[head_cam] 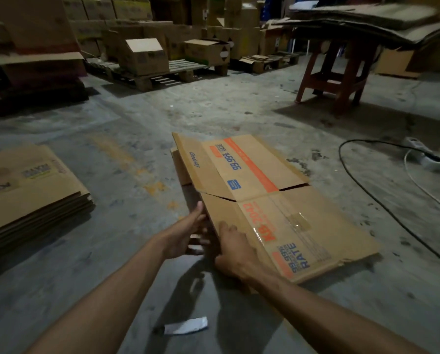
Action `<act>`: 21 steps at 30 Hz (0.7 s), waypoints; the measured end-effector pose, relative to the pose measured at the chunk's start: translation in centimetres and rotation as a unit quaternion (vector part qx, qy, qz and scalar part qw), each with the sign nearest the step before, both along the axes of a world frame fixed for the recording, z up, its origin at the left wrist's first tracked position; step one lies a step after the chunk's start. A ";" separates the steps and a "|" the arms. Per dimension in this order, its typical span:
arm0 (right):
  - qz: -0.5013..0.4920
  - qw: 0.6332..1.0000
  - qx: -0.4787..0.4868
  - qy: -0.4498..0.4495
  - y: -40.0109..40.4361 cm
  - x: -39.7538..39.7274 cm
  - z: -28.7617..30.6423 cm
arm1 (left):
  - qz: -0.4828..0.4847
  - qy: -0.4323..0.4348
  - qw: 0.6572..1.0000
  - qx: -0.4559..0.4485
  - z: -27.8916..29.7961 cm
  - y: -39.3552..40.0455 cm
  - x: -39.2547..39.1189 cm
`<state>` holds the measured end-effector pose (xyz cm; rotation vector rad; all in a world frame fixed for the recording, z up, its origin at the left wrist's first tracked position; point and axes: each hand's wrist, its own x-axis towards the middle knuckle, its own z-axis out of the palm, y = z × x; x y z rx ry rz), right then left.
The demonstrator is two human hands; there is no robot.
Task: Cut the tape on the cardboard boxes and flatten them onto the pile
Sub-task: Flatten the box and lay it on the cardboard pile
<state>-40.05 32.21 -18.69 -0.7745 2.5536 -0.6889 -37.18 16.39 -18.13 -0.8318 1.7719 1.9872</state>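
Note:
A flattened brown cardboard box (277,208) with orange and blue print lies tilted over the concrete floor, its left edge lifted. My left hand (188,236) is under that raised edge with fingers spread against the underside. My right hand (235,249) grips the same edge from above, thumb on the printed face. Clear tape (299,222) shows on the box's near panel. A pile of flattened boxes (27,192) rests on the floor at the left. A white object that looks like a cutter (185,326) lies on the floor between my forearms.
A red wooden stool (339,72) carrying stacked flat cardboard (372,21) stands at the back right. A black cable (382,200) and a white power strip (423,154) lie on the right. Pallets (162,72) with upright boxes line the back.

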 end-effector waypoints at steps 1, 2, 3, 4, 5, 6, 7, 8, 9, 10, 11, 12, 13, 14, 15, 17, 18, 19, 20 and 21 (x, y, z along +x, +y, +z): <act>0.002 0.999 -0.046 0.026 0.9 0.2 0.0 | 0.041 0.011 0.999 0.014 0.6 0.0 -0.2; 0.010 0.995 -0.087 0.043 2.1 0.3 0.1 | 0.079 0.018 0.996 0.027 1.0 -0.2 -0.6; 0.024 0.991 -0.118 0.057 3.4 0.4 0.3 | 0.117 0.024 0.992 0.046 1.5 -0.6 -1.0; 0.041 0.987 -0.140 0.072 4.6 0.4 0.8 | 0.148 0.033 0.987 0.060 2.1 -1.0 -1.4; 0.058 0.982 -0.158 0.083 5.8 0.3 1.2 | 0.184 0.043 0.979 0.079 2.7 -1.5 -1.8; 0.078 0.978 -0.170 0.090 6.9 0.3 1.8 | 0.219 0.050 0.970 0.097 3.3 -2.0 -2.2; 0.102 0.975 -0.171 0.097 8.0 0.4 2.5 | 0.253 0.056 0.959 0.113 3.7 -2.4 -2.6; 0.128 0.972 -0.164 0.105 9.2 0.4 3.1 | 0.277 0.060 0.952 0.119 4.2 -2.6 -3.0; 0.151 0.969 -0.157 0.114 10.3 0.2 3.6 | 0.291 0.063 0.948 0.111 4.6 -2.7 -3.4; 0.172 0.968 -0.137 0.123 11.5 0.0 3.9 | 0.300 0.061 0.948 0.092 4.9 -2.6 -3.7; 0.195 0.962 -0.119 0.150 12.7 -0.3 3.9 | 0.306 0.049 0.949 0.060 4.9 -2.4 -3.7; 0.217 0.952 -0.104 0.191 13.6 -0.7 3.7 | 0.319 0.034 0.947 0.030 4.7 -2.3 -3.5; 0.240 0.941 -0.090 0.220 14.2 -1.0 3.3 | 0.337 0.015 0.941 0.009 4.0 -2.3 -3.2; 0.255 0.934 -0.071 0.240 14.7 -1.3 3.0 | 0.368 0.003 0.930 0.003 3.3 -2.1 -2.7; 0.268 0.929 -0.051 0.251 14.9 -1.8 2.5 | 0.402 0.008 0.915 0.009 2.6 -1.9 -1.9; 0.288 0.913 0.021 0.290 15.1 -2.2 1.8 | 0.447 0.033 0.894 0.009 1.4 -1.2 -0.4; 0.276 0.907 0.064 0.310 15.1 -2.2 1.5 | 0.445 0.039 0.894 0.018 1.0 -0.6 0.1; 0.245 0.912 0.098 0.315 15.3 -2.4 1.2 | 0.435 0.043 0.898 0.045 0.5 0.3 0.3; 0.199 0.926 0.128 0.296 15.2 -2.6 1.2 | 0.417 0.044 0.904 0.086 0.4 1.4 0.6; 0.150 0.939 0.140 0.275 14.8 -2.7 1.1 | 0.392 0.042 0.910 0.129 0.5 2.9 1.0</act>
